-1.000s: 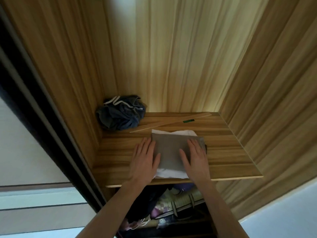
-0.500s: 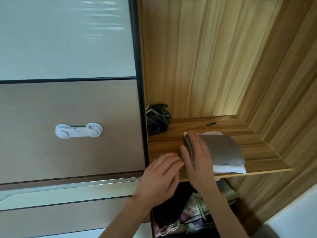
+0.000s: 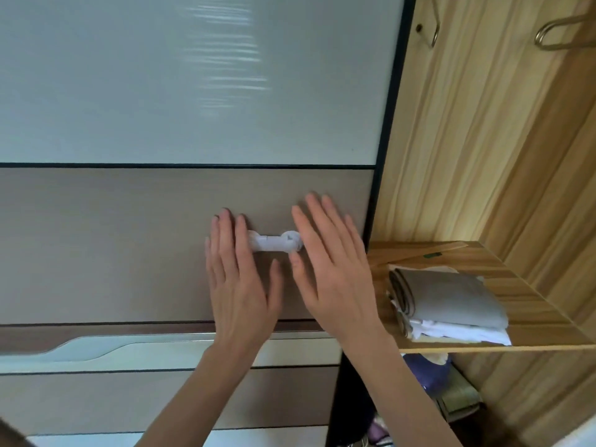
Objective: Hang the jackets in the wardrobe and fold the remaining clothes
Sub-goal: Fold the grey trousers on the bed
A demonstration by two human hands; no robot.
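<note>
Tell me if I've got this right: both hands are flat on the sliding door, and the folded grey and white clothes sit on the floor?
Not quite. The head view shows the folded clothes on the wooden shelf, not the floor. The left hand and right hand are open against the door.

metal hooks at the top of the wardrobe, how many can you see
2. One metal hook hangs on the wooden back panel near the dark door frame; the other metal hook is further right, by the top corner. Both are cut off by the picture's edge, so more may be hidden above.
</note>
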